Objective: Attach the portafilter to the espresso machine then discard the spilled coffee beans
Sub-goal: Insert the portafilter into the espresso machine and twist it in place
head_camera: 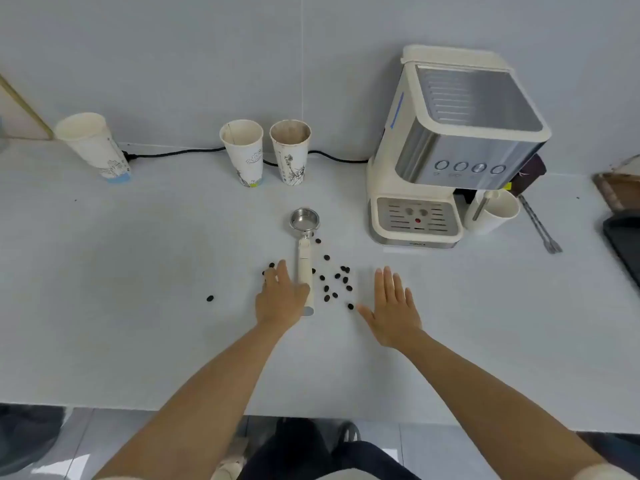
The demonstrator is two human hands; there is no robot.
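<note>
On the white surface the portafilter lies unattached, left of the espresso machine; coffee beans remain scattered. Left hand and right hand are flat, empty. Nothing is done yet.

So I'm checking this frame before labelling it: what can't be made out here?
All in the head view:
- Group head under the espresso machine: hidden by its front panel.
- Lower portafilter handle: partly covered by the left hand, grip unclear.
- Coffee beans: some may lie under the left hand.
- Dark tray: cut off by the right edge.
- Paper cups: contents not visible.
- Right hand: flat, holds nothing.
</note>
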